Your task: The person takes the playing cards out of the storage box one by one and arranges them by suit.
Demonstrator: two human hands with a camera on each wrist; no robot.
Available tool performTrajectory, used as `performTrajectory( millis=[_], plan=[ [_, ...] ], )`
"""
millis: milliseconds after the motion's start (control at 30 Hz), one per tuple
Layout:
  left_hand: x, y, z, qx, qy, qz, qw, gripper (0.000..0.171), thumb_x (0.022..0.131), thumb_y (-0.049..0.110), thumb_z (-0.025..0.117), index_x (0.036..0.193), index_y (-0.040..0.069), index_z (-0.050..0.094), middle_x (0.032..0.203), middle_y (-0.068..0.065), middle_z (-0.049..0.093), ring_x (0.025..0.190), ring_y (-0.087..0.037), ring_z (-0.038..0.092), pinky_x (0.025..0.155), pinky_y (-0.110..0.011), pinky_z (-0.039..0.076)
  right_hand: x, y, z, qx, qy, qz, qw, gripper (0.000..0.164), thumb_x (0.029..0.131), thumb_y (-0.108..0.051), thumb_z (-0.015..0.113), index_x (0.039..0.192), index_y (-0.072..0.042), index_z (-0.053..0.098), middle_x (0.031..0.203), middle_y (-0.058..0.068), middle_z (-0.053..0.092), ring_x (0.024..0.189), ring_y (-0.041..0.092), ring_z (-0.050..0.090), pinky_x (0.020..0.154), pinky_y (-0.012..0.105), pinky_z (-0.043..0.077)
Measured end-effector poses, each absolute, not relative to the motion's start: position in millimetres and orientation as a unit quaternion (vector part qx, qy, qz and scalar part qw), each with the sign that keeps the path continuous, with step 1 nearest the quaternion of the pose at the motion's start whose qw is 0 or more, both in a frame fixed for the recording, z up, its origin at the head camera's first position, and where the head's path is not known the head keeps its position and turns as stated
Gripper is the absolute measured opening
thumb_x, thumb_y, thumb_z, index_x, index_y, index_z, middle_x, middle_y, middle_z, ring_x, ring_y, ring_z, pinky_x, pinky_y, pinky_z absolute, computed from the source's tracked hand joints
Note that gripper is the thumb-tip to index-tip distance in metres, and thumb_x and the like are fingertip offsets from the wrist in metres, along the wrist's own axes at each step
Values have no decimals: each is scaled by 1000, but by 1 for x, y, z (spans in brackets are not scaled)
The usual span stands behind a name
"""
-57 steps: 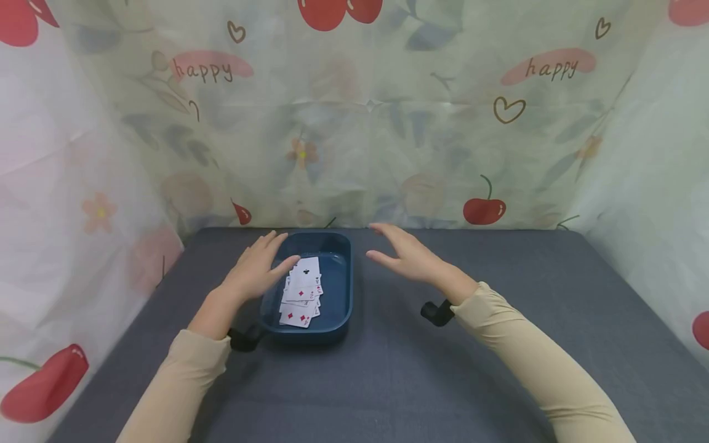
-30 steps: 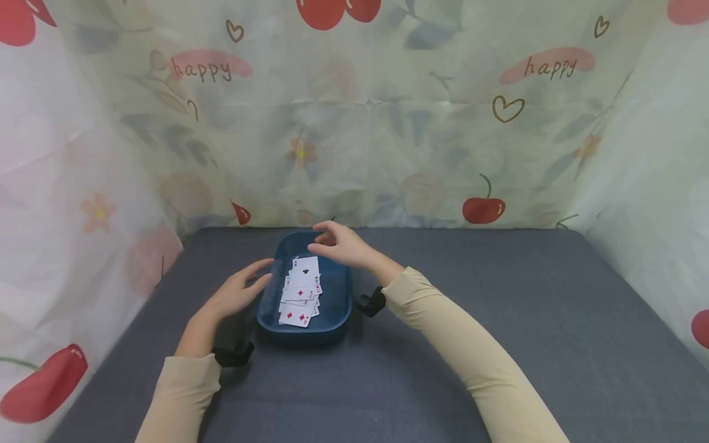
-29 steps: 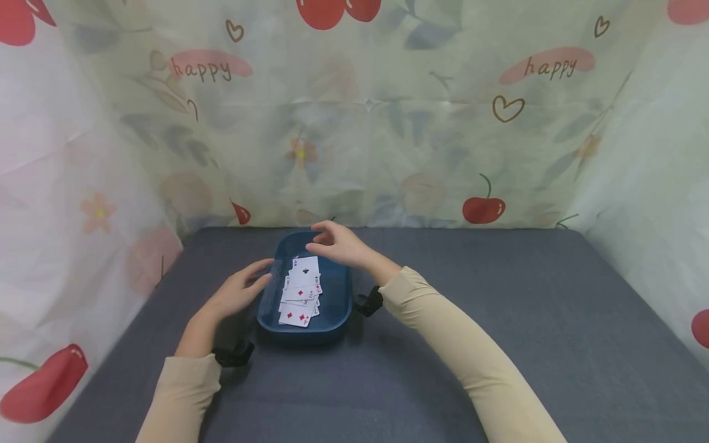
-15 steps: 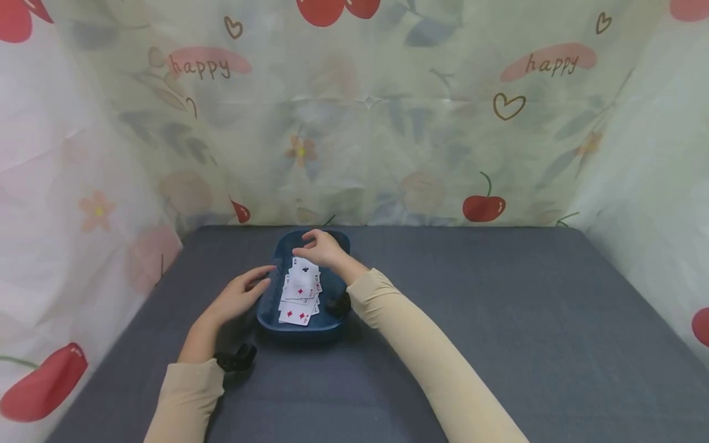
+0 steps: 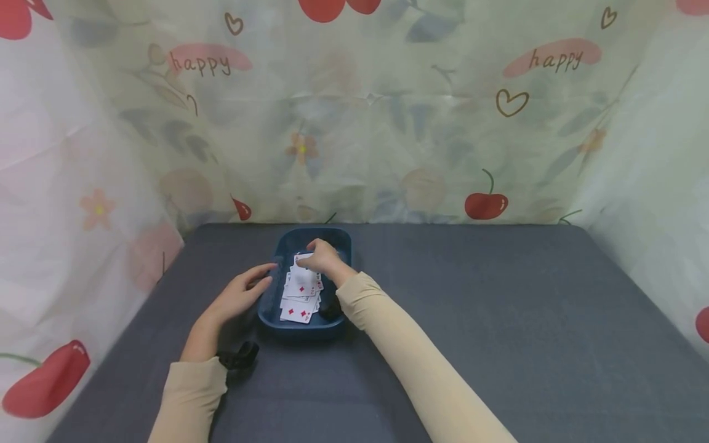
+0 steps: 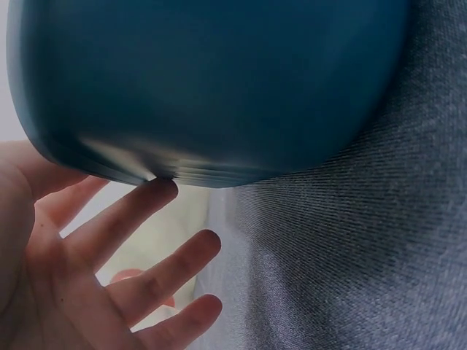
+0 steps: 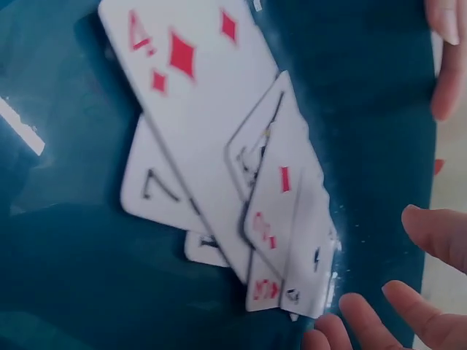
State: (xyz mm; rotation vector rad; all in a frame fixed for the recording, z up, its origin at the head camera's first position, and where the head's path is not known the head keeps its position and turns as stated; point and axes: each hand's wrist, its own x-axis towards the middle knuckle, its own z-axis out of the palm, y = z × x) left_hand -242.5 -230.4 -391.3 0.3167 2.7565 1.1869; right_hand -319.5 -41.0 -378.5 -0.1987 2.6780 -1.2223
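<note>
A dark blue tray [image 5: 304,331] stands left of the table's middle, holding a loose pile of playing cards [image 5: 301,289]. Face up in the right wrist view lies a four of diamonds [image 7: 197,95], with several other cards overlapping around it. My left hand [image 5: 235,295] is at the tray's left rim; its fingers are spread, and one fingertip is right at the wall in the left wrist view. Over the far end of the pile reaches my right hand [image 5: 324,258], thumb and fingers apart, partly covering the top card. Its fingertips are close to the cards' edge.
A dark grey cloth [image 5: 471,320] covers the table under the tray. Behind it hangs a patterned curtain [image 5: 388,154] with cherries and hearts, and similar curtains close off both sides. A black wrist device [image 5: 240,355] sits below the left hand.
My right hand has come from the right of the tray to above the far cards and dropped lower. The left hand has drawn back from over the tray to its left rim.
</note>
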Motion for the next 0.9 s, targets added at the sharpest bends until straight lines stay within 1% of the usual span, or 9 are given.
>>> performTrajectory(
  millis=[133, 400, 633, 767, 900],
  plan=[
    [-243, -230, -392, 105, 910, 396, 61, 48, 100, 30, 41, 143, 9, 35, 148, -24, 32, 135, -42, 33, 109, -57, 29, -321, -41, -383, -65, 911, -395, 103, 52, 83, -21, 69, 128, -2, 51, 127, 16, 56, 114, 28, 54, 98, 37, 45],
    [-244, -230, -395, 94, 911, 397, 60, 49, 100, 32, 40, 144, 10, 35, 149, -23, 31, 136, -41, 32, 109, -56, 29, -321, -41, -388, -85, 934, -332, 104, 59, 79, -23, 73, 130, -5, 48, 128, 14, 56, 119, 29, 51, 103, 39, 40],
    [-243, -230, -396, 87, 910, 400, 57, 49, 100, 32, 41, 144, 12, 35, 150, -22, 31, 137, -40, 31, 110, -56, 29, -317, -42, -390, -107, 956, -253, 98, 66, 76, -24, 77, 133, -9, 46, 131, 14, 52, 125, 32, 45, 106, 42, 37],
    [-242, -230, -396, 89, 910, 400, 59, 49, 100, 33, 41, 144, 12, 35, 150, -21, 31, 137, -40, 32, 109, -56, 29, -317, -42, -391, -113, 962, -231, 87, 66, 75, -23, 78, 132, -10, 47, 130, 15, 52, 124, 33, 46, 106, 41, 38],
    [-242, -230, -396, 90, 911, 399, 59, 49, 100, 33, 41, 144, 12, 35, 149, -22, 32, 136, -41, 33, 109, -57, 29, -319, -43, -391, -117, 963, -230, 82, 63, 74, -16, 77, 131, -9, 49, 129, 13, 54, 125, 30, 46, 107, 40, 36]
  ],
)
